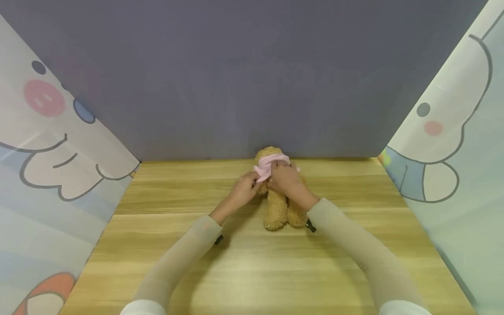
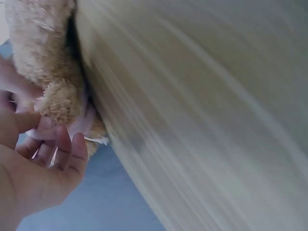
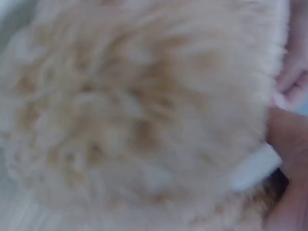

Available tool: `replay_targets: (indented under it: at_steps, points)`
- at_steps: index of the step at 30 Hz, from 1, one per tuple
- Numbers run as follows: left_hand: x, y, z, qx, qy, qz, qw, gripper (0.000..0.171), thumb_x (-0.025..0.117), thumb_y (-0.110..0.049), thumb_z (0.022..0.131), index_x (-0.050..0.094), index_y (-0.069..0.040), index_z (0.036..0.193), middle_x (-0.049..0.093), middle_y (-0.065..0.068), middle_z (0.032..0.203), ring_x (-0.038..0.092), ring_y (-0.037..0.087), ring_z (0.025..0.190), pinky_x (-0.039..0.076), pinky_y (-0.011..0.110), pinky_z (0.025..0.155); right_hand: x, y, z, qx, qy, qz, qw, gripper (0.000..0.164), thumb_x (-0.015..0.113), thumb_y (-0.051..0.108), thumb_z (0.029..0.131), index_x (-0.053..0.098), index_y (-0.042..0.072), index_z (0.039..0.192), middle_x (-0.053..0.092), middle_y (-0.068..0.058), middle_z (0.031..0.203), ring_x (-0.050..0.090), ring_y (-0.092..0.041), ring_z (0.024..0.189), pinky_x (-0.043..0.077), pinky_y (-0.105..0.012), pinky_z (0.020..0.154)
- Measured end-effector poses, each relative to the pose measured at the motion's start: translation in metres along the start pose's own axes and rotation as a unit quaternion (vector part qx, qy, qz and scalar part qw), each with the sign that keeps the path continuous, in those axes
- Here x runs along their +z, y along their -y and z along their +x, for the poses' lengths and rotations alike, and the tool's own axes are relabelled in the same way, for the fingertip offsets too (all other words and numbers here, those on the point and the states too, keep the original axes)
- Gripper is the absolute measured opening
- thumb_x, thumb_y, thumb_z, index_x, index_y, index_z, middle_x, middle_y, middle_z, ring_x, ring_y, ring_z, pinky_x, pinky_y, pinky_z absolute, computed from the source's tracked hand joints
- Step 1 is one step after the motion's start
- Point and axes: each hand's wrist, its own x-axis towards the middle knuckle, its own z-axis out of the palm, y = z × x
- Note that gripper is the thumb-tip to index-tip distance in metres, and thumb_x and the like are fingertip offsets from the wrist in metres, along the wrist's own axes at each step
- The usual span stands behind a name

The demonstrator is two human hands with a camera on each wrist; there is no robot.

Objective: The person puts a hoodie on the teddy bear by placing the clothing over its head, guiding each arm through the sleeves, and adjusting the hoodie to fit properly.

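Plush toy [image 1: 277, 212], tan and curly, is on the tabletop [image 1: 244, 271] at its far edge, just off the centre of the head view toward 5 o'clock. Its head points to 12 o'clock, its legs to 6. A pink cloth [image 1: 271, 161] lies across the toy's head and upper body.

Left hand [image 1: 241, 191] comes in from 7 o'clock and works at the toy's 9 o'clock side. Thumb and forefinger pinch the cloth there; the left wrist view shows the other fingers loosely bent, close by a fuzzy limb.

Right hand [image 1: 286, 178] comes in from 5 o'clock and lies over the toy's upper body, toward its 2 o'clock. Fingers bend over the cloth; cannot tell whether they grasp it. The right wrist view is mostly blurred fur, with a white tag [image 3: 255, 168] toward 4 o'clock.

Both forearms wear pale sleeves [image 1: 183, 251]. Dark panel [image 1: 252, 78] at 12 o'clock; cartoon-printed panels stand at 9 o'clock [image 1: 43, 179] and 3 o'clock [image 1: 441, 148].
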Motion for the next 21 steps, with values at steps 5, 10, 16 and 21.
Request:
replay_targets:
  at_steps: [5,10,16,21]
  points:
    - [-0.001,0.010,0.003,-0.033,-0.028,0.010,0.9990,0.009,0.063,-0.016,0.102,0.064,-0.008,0.106,0.062,0.008,0.095,0.059,0.021,0.085,0.052,0.035,0.071,-0.026,-0.021,-0.010,-0.074,0.096,0.194,0.973,0.069,0.072,0.026,0.093,0.044,-0.004,0.149,0.060,-0.024,0.132,0.065,-0.037,0.103,0.051,-0.055,0.095]
    - [-0.007,0.003,0.007,0.026,-0.047,0.118,0.9916,0.017,0.070,-0.017,0.098,0.064,-0.009,0.111,0.065,0.009,0.110,0.061,0.029,0.102,0.051,0.045,0.090,-0.035,-0.046,-0.007,-0.151,0.140,0.256,0.944,0.069,0.076,0.009,0.089,0.044,-0.007,0.148,0.058,-0.023,0.135,0.059,-0.036,0.116,0.049,-0.051,0.100]
    - [-0.003,-0.015,0.022,0.071,-0.006,0.185,0.9801,0.024,0.068,-0.024,0.100,0.067,-0.011,0.120,0.065,0.006,0.119,0.057,0.027,0.110,0.049,0.043,0.095,-0.014,-0.036,0.002,-0.141,0.039,0.164,0.975,0.046,0.087,0.007,0.078,0.066,0.000,0.118,0.070,-0.013,0.106,0.065,-0.029,0.092,0.054,-0.045,0.085]
    - [0.003,-0.019,0.021,0.098,0.016,0.177,0.9792,0.013,0.069,-0.021,0.098,0.071,-0.009,0.103,0.068,0.005,0.094,0.061,0.023,0.087,0.053,0.040,0.084,0.004,-0.026,0.001,-0.148,-0.040,0.068,0.986,0.021,0.084,0.012,0.080,0.068,0.009,0.093,0.071,-0.004,0.085,0.067,-0.024,0.079,0.053,-0.048,0.087]
